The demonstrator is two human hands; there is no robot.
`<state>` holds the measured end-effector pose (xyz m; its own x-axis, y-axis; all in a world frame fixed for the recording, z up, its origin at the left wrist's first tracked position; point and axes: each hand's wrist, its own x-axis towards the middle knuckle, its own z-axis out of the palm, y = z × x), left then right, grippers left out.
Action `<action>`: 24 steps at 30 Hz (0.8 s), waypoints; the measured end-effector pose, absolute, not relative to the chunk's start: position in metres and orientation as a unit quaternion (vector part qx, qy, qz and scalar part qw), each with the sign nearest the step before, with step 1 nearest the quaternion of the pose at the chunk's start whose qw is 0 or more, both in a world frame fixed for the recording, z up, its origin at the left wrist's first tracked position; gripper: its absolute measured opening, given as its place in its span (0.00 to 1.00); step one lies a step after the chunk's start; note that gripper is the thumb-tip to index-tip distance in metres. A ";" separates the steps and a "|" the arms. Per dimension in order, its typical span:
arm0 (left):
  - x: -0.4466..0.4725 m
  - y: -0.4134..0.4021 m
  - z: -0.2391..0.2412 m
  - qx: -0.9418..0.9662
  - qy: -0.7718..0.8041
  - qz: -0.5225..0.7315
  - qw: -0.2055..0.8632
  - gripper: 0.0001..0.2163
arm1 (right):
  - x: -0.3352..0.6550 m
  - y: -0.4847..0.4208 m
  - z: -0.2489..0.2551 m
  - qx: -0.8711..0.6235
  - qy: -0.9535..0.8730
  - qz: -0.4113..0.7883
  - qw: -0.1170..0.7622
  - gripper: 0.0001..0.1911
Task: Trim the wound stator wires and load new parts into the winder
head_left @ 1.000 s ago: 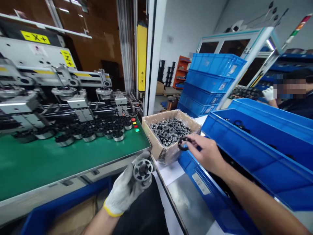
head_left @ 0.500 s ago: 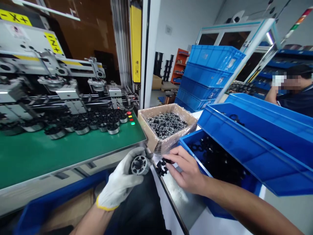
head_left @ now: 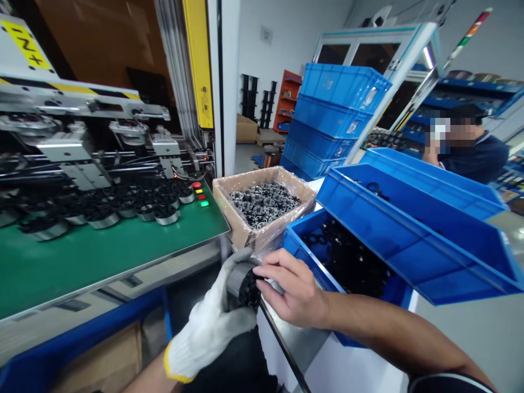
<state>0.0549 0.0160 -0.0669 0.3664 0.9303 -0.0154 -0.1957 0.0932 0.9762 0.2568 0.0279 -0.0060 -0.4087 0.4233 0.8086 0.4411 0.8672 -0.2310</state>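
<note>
My left hand [head_left: 207,327], in a white knit glove with a yellow cuff, grips a grey metal stator core [head_left: 236,280] by its round side. A black slotted plastic insulator [head_left: 250,290] sits against the core's right-hand end face. With fingertips and thumb, my bare right hand [head_left: 301,289] pinches that insulator at its edge. Whether it is fully seated on the core cannot be made out. Both hands meet above the gap between the green table and the metal-topped surface.
A cardboard box [head_left: 245,238] holds many bare cores. Beside it, a blue bin [head_left: 298,240] contains loose black insulators, with another blue bin [head_left: 454,267] tilted over it. Cores with black parts stand on the green table [head_left: 123,262] by a machine. A person [head_left: 470,147] is at the far right.
My right hand has brought the insulator left to the core. My left hand has turned the core so its end faces right. The camera view has shifted rightward.
</note>
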 end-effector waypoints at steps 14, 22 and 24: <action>0.040 0.020 -0.064 0.559 0.397 0.433 0.585 0.42 | 0.255 0.031 -0.009 -0.216 -0.864 -0.119 0.439 0.18; 0.030 0.020 -0.060 0.603 0.433 0.369 0.559 0.39 | 0.257 0.036 -0.011 -0.191 -0.876 -0.109 0.430 0.18; 0.029 0.018 -0.061 0.615 0.442 0.362 0.543 0.38 | 0.256 0.035 -0.012 -0.194 -0.875 -0.114 0.429 0.17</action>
